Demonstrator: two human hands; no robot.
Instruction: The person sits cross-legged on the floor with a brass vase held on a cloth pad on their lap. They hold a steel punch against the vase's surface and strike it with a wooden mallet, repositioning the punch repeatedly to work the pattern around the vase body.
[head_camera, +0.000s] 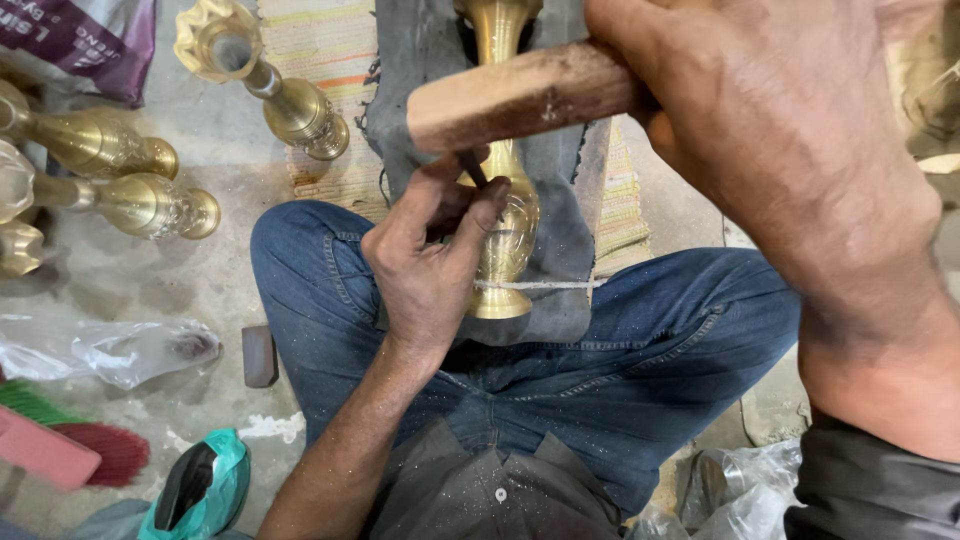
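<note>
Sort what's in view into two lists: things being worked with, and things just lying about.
In use:
- brass vase lying on grey cloth across the lap
- thin dark punch pinched in left hand
- wooden mallet gripped in right hand

Lying about:
- other brass vases on the floor, left
- clear plastic bag
- green bag
- red brush

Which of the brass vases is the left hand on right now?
The vase lying on the grey cloth across the lap; the left hand presses a thin tool to it. The other vases lie untouched on the floor at left.
</note>
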